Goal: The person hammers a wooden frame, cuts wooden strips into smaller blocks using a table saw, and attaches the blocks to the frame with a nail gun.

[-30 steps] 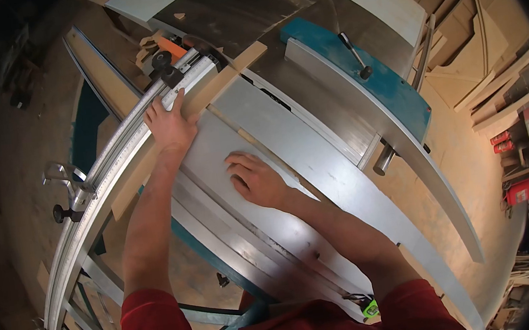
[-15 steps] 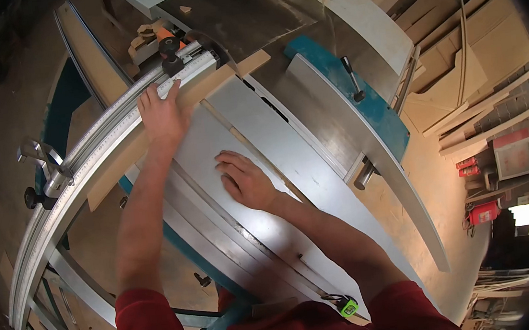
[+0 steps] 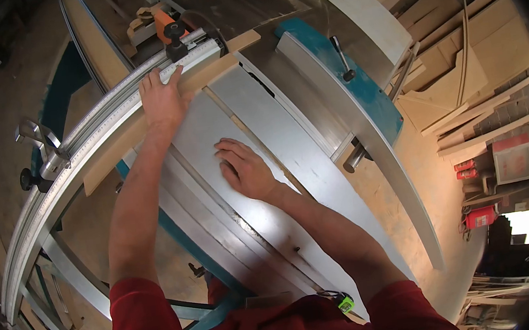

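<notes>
My left hand [image 3: 164,99] lies across a metal crosscut fence [image 3: 106,121] with a printed scale, fingers over its top and palm on a long wooden board [image 3: 211,73]. It presses the board against the fence. Beyond the board's far end lies a short wooden offcut [image 3: 245,41], apparently separate. Above the metal sliding table [image 3: 208,129] is my right hand [image 3: 244,170], holding nothing, with its fingers loosely bent and apart. I cannot tell whether it touches the surface. The saw blade cannot be made out clearly.
A teal rip fence [image 3: 339,72] with a black lever stands to the right. Near my body lies a green tape measure [image 3: 344,301]. A black clamp knob [image 3: 175,38] tops the fence's far end. Wooden offcuts [image 3: 450,72] lean on the right.
The board, crosscut fence and left hand have shifted back relative to the short offcut and teal fence, widening the gap at the offcut. The whole view has also shifted slightly.
</notes>
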The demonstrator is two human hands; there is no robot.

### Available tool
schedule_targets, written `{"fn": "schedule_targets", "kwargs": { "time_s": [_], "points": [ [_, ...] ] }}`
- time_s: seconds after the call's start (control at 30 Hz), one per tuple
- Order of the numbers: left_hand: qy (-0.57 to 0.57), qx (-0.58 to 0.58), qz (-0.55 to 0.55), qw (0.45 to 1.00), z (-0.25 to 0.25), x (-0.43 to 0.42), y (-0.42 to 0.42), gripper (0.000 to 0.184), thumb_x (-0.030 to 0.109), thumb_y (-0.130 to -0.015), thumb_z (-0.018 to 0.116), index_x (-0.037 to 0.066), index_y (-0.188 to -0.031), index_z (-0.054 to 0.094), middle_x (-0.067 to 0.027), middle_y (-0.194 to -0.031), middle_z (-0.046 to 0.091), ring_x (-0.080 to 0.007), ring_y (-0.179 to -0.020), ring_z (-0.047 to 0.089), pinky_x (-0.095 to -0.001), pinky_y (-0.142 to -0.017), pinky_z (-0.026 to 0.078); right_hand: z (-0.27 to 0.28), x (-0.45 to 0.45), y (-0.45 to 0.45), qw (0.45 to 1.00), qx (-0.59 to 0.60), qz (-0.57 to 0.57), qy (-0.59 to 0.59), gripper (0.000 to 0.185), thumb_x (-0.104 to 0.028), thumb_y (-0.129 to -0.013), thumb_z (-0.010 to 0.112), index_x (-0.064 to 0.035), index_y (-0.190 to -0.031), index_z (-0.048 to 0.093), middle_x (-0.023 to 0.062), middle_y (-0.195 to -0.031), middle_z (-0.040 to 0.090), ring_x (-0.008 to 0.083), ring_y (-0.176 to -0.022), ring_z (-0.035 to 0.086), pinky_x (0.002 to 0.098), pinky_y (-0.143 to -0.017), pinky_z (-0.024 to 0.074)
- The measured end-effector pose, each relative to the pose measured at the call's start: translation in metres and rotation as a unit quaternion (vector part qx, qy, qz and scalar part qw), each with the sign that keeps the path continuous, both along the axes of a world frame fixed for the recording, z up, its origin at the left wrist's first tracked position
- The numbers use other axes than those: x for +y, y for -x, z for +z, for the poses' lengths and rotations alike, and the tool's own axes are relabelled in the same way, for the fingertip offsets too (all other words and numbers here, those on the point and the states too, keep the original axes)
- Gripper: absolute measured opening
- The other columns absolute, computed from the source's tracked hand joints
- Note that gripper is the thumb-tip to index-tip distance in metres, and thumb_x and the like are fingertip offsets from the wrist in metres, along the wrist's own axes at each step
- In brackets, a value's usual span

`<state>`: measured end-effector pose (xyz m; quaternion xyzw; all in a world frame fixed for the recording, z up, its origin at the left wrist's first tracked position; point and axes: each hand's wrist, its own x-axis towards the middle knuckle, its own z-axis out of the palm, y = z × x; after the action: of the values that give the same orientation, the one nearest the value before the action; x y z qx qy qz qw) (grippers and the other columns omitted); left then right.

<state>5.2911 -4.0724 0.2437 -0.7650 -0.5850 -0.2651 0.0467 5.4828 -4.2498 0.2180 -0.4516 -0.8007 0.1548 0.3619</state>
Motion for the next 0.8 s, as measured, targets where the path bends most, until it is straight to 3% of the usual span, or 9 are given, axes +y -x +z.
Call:
{"fn": "schedule_targets", "kwargs": {
  "time_s": [0.23,0.3,0.37,0.4,0.57,0.8],
  "points": [
    [-0.064,0.018,-0.029,0.997,0.001,-0.022,0.01,0.068,0.028,-0.075,0.087,0.018,-0.139,0.067,-0.0217,-0.148,0.049,-0.04,-0.142,0.04,-0.0529,-0.122,0.029,0.007,-0.017,-0.001,0.999,0.021,-0.024,-0.004,0.022,-0.002,-0.089,0.066,-0.0002,-0.111,0.064,0.0151,-0.129,0.062,0.035,-0.129,0.057,0.0439,-0.108,0.0486],
    [-0.083,0.148,-0.109,0.979,0.008,-0.042,0.034,0.05,0.025,-0.081,0.082,0.015,-0.129,0.073,-0.0196,-0.156,0.043,-0.0427,-0.149,0.033,-0.0552,-0.126,0.025,0.007,-0.022,-0.004,0.999,0.026,-0.029,-0.011,0.022,-0.002,-0.089,0.066,0.0,-0.111,0.064,0.0151,-0.128,0.063,0.0348,-0.128,0.058,0.0437,-0.108,0.0488],
    [-0.043,0.1,-0.154,0.982,0.006,-0.038,0.058,0.03,0.024,-0.088,0.076,0.012,-0.116,0.079,-0.0165,-0.161,0.039,-0.044,-0.15,0.032,-0.0556,-0.126,0.026,0.007,-0.023,-0.003,0.999,0.031,-0.032,-0.016,0.022,-0.002,-0.089,0.065,0.0002,-0.111,0.064,0.015,-0.127,0.063,0.0346,-0.127,0.058,0.0435,-0.107,0.049],
    [-0.077,0.098,-0.188,0.974,-0.004,-0.029,0.062,0.023,0.026,-0.091,0.075,0.011,-0.107,0.081,-0.0158,-0.162,0.037,-0.0448,-0.149,0.033,-0.0572,-0.126,0.026,0.006,-0.023,-0.004,0.999,0.028,-0.029,-0.018,0.021,-0.003,-0.089,0.065,0.0003,-0.11,0.064,0.015,-0.127,0.063,0.0341,-0.127,0.058,0.0432,-0.107,0.0493],
    [-0.097,0.13,-0.219,0.962,-0.01,-0.006,0.008,0.027,0.03,-0.094,0.072,0.012,-0.112,0.08,-0.0134,-0.163,0.037,-0.0477,-0.149,0.031,-0.0598,-0.125,0.025,0.001,-0.026,-0.007,0.998,0.033,-0.043,-0.033,0.019,-0.003,-0.089,0.065,0.0004,-0.107,0.065,0.0146,-0.126,0.063,0.0327,-0.126,0.059,0.0426,-0.106,0.0498],
    [-0.131,0.092,-0.128,0.979,-0.024,0.001,-0.043,0.029,0.032,-0.094,0.073,0.017,-0.117,0.078,-0.0101,-0.162,0.039,-0.0548,-0.147,0.028,-0.0664,-0.122,0.023,-0.001,-0.025,-0.01,0.997,0.052,-0.045,-0.023,0.017,-0.003,-0.089,0.065,0.0003,-0.106,0.065,0.0131,-0.123,0.065,0.0317,-0.126,0.058,0.0419,-0.104,0.0506]
  ]
}}
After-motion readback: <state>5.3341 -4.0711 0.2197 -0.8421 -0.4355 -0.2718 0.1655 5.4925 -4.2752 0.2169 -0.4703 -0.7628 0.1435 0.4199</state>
